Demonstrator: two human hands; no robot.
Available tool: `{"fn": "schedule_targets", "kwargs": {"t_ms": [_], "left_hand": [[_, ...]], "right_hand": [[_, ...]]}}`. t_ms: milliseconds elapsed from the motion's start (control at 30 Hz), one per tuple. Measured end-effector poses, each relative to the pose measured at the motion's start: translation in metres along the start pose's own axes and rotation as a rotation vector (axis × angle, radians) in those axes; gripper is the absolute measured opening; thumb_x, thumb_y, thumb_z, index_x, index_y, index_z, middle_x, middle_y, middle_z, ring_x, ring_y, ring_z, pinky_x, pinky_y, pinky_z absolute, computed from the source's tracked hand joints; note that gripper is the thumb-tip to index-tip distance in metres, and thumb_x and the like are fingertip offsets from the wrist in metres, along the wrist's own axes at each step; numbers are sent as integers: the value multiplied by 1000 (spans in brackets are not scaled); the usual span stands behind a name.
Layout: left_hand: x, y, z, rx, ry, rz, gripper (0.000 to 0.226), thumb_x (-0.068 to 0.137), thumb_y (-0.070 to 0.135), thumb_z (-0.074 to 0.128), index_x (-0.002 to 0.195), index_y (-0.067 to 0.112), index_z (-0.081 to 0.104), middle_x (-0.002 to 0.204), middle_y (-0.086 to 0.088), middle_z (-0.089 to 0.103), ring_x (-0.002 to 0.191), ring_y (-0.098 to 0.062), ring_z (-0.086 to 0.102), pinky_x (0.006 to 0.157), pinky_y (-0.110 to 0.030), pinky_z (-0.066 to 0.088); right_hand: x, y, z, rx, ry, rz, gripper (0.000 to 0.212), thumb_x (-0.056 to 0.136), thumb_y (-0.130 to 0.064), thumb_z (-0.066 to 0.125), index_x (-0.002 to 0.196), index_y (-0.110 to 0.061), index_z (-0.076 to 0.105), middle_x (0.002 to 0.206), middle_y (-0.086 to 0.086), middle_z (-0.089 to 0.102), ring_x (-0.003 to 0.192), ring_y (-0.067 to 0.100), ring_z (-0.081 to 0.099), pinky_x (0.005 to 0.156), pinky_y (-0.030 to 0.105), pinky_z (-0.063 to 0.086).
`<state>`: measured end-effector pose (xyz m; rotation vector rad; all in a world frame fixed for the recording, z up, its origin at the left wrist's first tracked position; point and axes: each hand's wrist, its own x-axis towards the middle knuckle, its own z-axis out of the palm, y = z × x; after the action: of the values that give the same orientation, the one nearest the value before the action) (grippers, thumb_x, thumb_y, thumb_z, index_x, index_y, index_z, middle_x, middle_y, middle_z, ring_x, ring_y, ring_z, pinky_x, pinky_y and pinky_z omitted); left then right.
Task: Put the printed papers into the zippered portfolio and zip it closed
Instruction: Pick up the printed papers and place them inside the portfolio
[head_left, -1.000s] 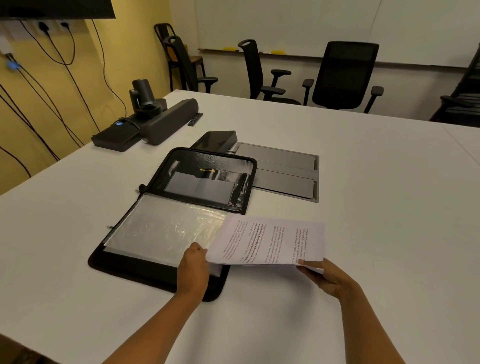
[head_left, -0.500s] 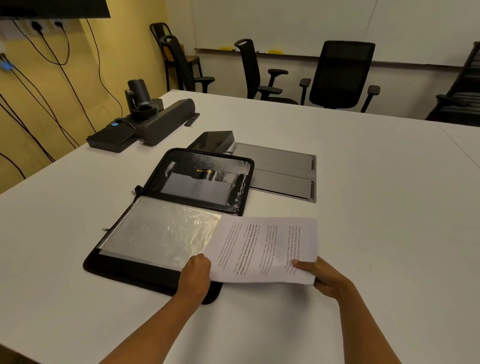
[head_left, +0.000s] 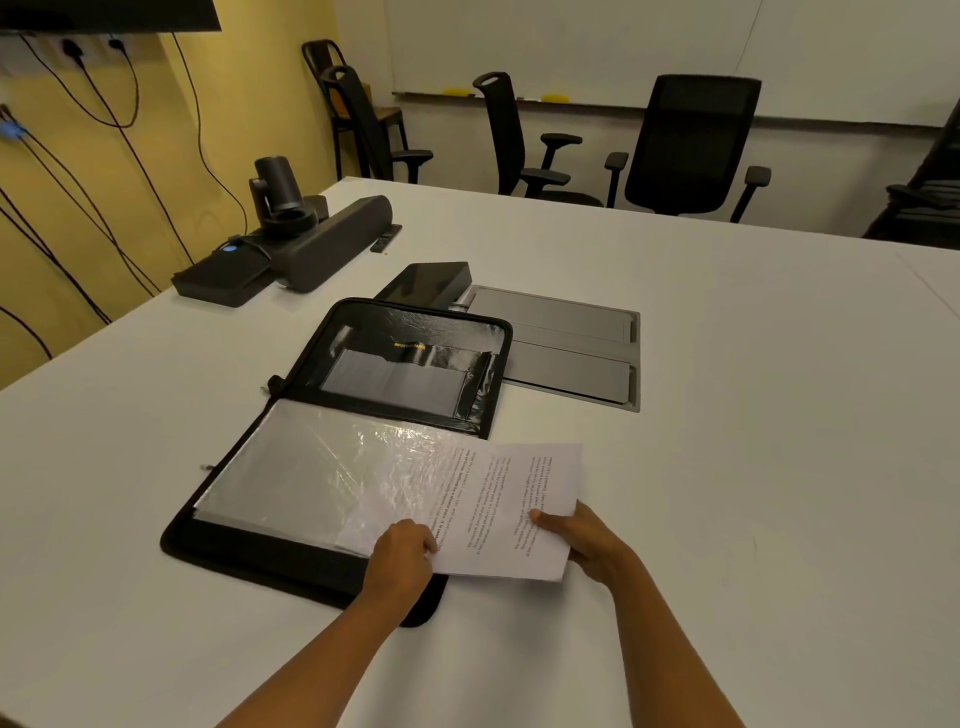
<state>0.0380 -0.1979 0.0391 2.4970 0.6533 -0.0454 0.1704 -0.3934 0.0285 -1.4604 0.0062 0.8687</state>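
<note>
Printed papers (head_left: 511, 512) lie askew across the right edge of the open zippered portfolio (head_left: 291, 561) on the table (head_left: 727, 415), their left part blurred under a clear sleeve (head_left: 311, 467). Right hand (head_left: 587, 540) pinches their right edge. Left hand (head_left: 402, 556) curls at the sleeve's corner; what it grasps is hidden.

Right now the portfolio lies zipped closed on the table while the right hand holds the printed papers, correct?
No: the head view shows the portfolio lying open, not zipped closed. It is on the table, and the right hand holds the printed papers.
</note>
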Motion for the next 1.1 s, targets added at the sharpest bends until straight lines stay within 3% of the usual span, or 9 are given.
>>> {"fn": "schedule_targets", "kwargs": {"t_ms": [167,300,400,500,567,733,867,933,1100], "left_hand": [[2,4,-3,-96,15,-6,20,84,-3,55,80,16,59,82,1,53,76,-9,53,57,-3,38],[5,8,-2,-89,175,61,9,88,4,55,85,13,56,97,1,45,91,-10,49,68,-13,52],[5,11,-7,-72,240,59,13,90,7,56,103,5,55,106,-1,43,92,-8,49,64,-7,51],[11,8,-10,-12,304,50,22,79,3,70,100,-2,65,104,-14,60,93,-22,59,70,-25,56],[14,6,-14,63,290,24,22,82,5,66,103,-4,66,111,-17,61,99,-27,58,76,-31,55],[14,10,-24,-6,316,0,30,86,11,62,115,3,60,121,-14,55,104,-26,57,79,-28,54],[18,16,-34,-119,394,-16,26,88,9,57,114,6,60,121,-12,53,90,-19,56,66,-16,43],[23,16,-40,-163,440,-35,25,89,10,57,113,6,61,121,-13,55,88,-13,50,68,-17,41],[31,13,-52,-143,464,-105,27,90,24,57,106,4,65,113,-14,61,94,-26,61,74,-25,44]], "right_hand": [[14,-2,20,-23,1,-24,42,82,-8,66,120,-16,51,111,8,66,97,23,66,67,32,58],[26,-4,27,-23,115,-137,47,81,-8,66,124,-12,48,119,12,62,102,28,64,75,38,57],[30,-7,25,-26,127,-161,46,83,-6,64,125,-11,47,120,13,61,104,30,63,78,40,56],[31,-9,24,-16,106,-158,43,83,-4,63,122,-13,48,117,11,61,101,27,63,75,37,57],[32,-7,23,-16,98,-161,44,83,-4,63,123,-14,47,117,11,61,101,26,63,76,38,57],[33,-6,24,-32,67,-123,46,84,-9,64,123,-19,44,117,9,61,101,26,63,73,36,58],[33,-8,22,-99,13,-88,50,83,-10,65,126,-20,43,121,10,60,104,27,62,78,40,57],[30,-11,17,-130,-51,-67,49,83,-9,66,125,-22,43,121,9,60,104,27,63,77,38,58],[7,-24,-10,-157,-121,-24,49,83,-5,64,124,-24,43,119,10,60,104,27,63,72,35,59]]}}
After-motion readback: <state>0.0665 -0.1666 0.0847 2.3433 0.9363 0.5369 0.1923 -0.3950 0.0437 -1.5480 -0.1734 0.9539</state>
